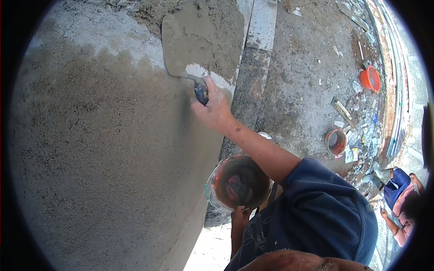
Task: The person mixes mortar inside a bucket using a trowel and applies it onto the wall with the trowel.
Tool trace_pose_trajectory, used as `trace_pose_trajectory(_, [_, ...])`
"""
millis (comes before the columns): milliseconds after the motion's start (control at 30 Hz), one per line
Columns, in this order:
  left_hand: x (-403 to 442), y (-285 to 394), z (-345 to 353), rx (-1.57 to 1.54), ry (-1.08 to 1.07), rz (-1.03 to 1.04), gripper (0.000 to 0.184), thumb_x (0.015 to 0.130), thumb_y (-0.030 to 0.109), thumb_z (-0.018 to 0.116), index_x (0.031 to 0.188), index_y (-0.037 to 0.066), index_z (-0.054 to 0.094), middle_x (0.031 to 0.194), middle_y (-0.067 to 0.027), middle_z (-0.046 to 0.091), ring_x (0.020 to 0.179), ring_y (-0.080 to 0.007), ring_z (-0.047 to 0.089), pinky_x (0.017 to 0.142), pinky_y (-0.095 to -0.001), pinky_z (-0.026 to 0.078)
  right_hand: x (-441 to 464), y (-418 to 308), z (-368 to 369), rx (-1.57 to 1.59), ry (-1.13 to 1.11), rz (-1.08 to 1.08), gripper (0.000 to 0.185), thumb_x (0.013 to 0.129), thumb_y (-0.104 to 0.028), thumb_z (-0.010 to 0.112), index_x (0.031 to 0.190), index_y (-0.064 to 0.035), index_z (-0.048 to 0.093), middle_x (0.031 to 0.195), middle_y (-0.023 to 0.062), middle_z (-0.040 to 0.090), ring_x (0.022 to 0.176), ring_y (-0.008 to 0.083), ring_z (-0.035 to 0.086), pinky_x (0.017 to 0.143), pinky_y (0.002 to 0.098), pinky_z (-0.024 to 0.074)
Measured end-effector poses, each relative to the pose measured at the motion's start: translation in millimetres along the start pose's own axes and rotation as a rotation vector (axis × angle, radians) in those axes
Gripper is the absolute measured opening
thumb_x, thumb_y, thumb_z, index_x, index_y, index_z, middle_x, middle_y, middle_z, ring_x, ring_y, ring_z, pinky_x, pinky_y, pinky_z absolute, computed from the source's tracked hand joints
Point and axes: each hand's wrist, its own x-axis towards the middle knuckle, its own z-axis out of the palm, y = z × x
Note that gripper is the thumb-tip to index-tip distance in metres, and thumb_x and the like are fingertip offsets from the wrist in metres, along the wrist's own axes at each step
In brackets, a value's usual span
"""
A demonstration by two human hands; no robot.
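Observation:
My right hand (213,107) is closed round the dark handle of a trowel (181,43), whose broad blade lies against wet mortar at the top of the wall (99,149). Rough, damp plaster covers much of that wall, with a paler strip near its upper part. Below my right arm, my left hand (242,213) grips the near rim of a round bucket (218,198). The bucket's inside is stained grey and reddish, with some material at the bottom. Only part of my left hand shows past the rim.
A long board (262,27) runs beside the wall's edge. On the dirt ground stand an orange bucket (370,79) and another bucket (336,141), among scattered rubble and wood pieces (343,112). Another person (398,194) is at the lower right, near long pipes (400,90).

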Motion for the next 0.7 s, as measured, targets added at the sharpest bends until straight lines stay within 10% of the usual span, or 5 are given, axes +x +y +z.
trace_pose_trajectory(200, [-22, 26, 40, -0.006, -0.037, 0.028, 0.031, 0.09, 0.002, 0.054, 0.12, -0.006, 0.051, 0.114, -0.0194, 0.066, 0.102, -0.0298, 0.069, 0.095, -0.0421, 0.059, -24, 82, 11, 0.419, 0.013, 0.973, 0.035, 0.085, -0.012, 0.063, 0.116, -0.0022, 0.05, 0.077, 0.0078, 0.056, 0.059, 0.0172, 0.059, 0.055, 0.0345, 0.0502])
trace_pose_trajectory(300, [-9, 36, 52, 0.006, 0.049, 0.063, 0.027, 0.089, 0.002, 0.057, 0.116, -0.003, 0.054, 0.104, -0.015, 0.068, 0.089, -0.0262, 0.071, 0.083, -0.0382, 0.063, -67, 68, -20, 0.516, -0.186, 0.99, 0.027, 0.089, -0.015, 0.063, 0.11, -0.0043, 0.05, 0.076, 0.0055, 0.055, 0.06, 0.0147, 0.058, 0.055, 0.0309, 0.0489])
trace_pose_trajectory(400, [10, 50, 65, 0.054, 0.012, 0.064, 0.023, 0.088, 0.004, 0.059, 0.11, 0.002, 0.058, 0.091, -0.0096, 0.067, 0.07, -0.0191, 0.068, 0.055, -0.0287, 0.059, -89, 26, -105, 0.464, -0.457, 0.965, 0.024, 0.094, -0.019, 0.06, 0.113, -0.0058, 0.052, 0.078, 0.0034, 0.054, 0.062, 0.0121, 0.057, 0.055, 0.0294, 0.0475])
trace_pose_trajectory(700, [-16, 67, 158, 0.307, -0.055, 0.387, 0.033, 0.086, 0.007, 0.063, 0.117, 0.001, 0.054, 0.096, -0.0078, 0.063, 0.074, -0.0177, 0.066, 0.06, -0.0279, 0.058, -50, -33, -228, -0.923, -1.231, 0.045, 0.044, 0.087, -0.022, 0.071, 0.129, -0.0108, 0.062, 0.09, 0.0163, 0.073, 0.088, 0.0327, 0.074, 0.073, 0.0453, 0.058])
